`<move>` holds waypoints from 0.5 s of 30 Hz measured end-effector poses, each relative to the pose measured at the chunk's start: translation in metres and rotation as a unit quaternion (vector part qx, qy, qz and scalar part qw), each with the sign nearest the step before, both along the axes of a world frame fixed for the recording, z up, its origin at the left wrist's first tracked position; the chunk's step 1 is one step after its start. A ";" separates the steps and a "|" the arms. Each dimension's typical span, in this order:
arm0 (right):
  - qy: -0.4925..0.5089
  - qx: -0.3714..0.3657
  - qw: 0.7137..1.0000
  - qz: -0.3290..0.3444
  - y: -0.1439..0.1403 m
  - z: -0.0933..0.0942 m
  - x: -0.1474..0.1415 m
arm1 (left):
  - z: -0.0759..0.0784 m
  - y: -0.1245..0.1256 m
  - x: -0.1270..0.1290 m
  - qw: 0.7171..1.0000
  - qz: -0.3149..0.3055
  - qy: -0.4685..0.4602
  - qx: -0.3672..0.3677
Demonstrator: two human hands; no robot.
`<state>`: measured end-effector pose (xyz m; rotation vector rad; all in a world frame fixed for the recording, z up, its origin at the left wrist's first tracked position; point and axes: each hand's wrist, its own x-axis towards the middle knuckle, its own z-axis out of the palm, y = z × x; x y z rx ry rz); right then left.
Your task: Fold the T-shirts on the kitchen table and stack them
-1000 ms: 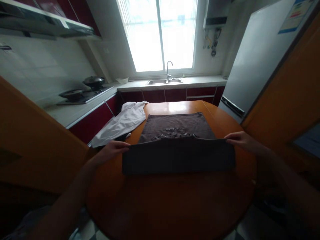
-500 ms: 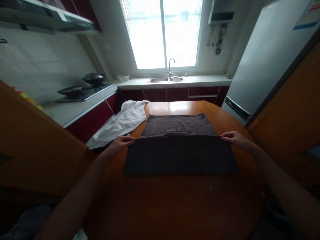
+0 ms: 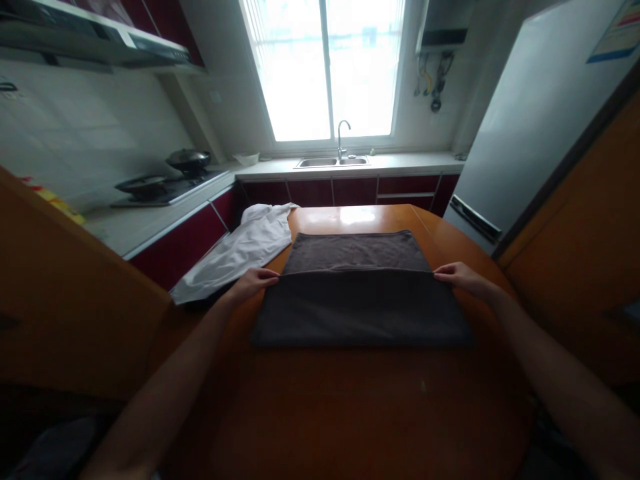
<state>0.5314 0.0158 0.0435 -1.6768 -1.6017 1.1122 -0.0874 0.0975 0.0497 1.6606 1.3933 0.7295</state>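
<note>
Evidently our left hand [image 3: 259,279] and right hand [image 3: 457,274] each pinch, grip closed, one end of the raised edge of the dark cloth [image 3: 361,310], which lies folded on the wooden surface [image 3: 350,413]. We judge it light, soft and floppy, best held by both corners lest its middle sag.

left hand [image 3: 257,283] and right hand [image 3: 459,275] now farther forward and a little closer together, dark flap [image 3: 363,308] between them brought down flatter, bumpy patch on the brown-grey cloth [image 3: 357,250] beneath now covered over
</note>
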 end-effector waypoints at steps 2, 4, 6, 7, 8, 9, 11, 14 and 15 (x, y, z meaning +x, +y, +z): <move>-0.022 0.002 1.000 0.008 0.003 -0.005 -0.002 | -0.007 0.004 0.000 1.000 -0.013 0.018 -0.005; -0.056 0.020 0.998 0.012 0.006 -0.010 -0.002 | -0.013 0.006 0.000 0.998 -0.016 0.064 0.023; -0.111 0.048 0.993 0.008 0.006 -0.010 -0.003 | -0.013 0.004 0.006 0.986 -0.008 0.129 0.102; -0.150 0.061 0.987 -0.003 0.005 -0.008 -0.005 | -0.011 0.001 0.013 0.975 -0.005 0.161 0.152; -0.193 0.076 0.978 -0.020 0.005 -0.005 -0.011 | -0.008 -0.004 0.023 0.962 -0.008 0.187 0.200; -0.233 0.094 0.967 -0.040 0.003 -0.002 -0.019 | -0.004 -0.009 0.037 0.948 -0.018 0.206 0.240; -0.284 0.143 0.946 -0.065 0.001 0.003 -0.049 | 0.001 -0.024 0.076 0.930 -0.055 0.226 0.285; -0.273 0.234 0.933 0.009 -0.001 -0.003 -0.115 | -0.001 -0.044 0.145 0.911 -0.126 0.232 0.316; -0.276 0.244 0.929 0.040 -0.002 -0.010 -0.138 | -0.006 -0.049 0.165 0.905 -0.147 0.238 0.320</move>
